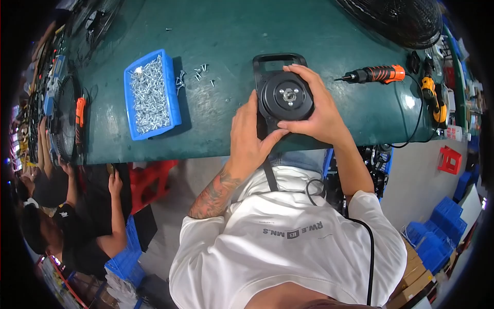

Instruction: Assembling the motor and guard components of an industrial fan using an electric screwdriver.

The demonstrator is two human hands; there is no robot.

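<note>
Near the table's front edge is a black round housing (275, 103) with a loop handle at its far end, perhaps a fan part. Three bright screw heads surround a metal centre on its upper face. My right hand (327, 110) wraps round its right side, thumb at the near rim and fingers at the far rim. From the left, my left hand (244, 136) grips the lower left edge, its thumb tip close to my right thumb. Left of my hands, a blue bin (176, 105) holds many silver screws (149, 95). Several loose screws (198, 76) lie between bin and housing.
A corded orange-and-black electric screwdriver (378, 74) lies at right, near a yellow drill (428, 87). Black fan grilles (396, 20) stand at the far right and left. Another orange screwdriver (80, 116) is at left, where a co-worker (77, 226) sits. Blue crates (440, 232) are at lower right.
</note>
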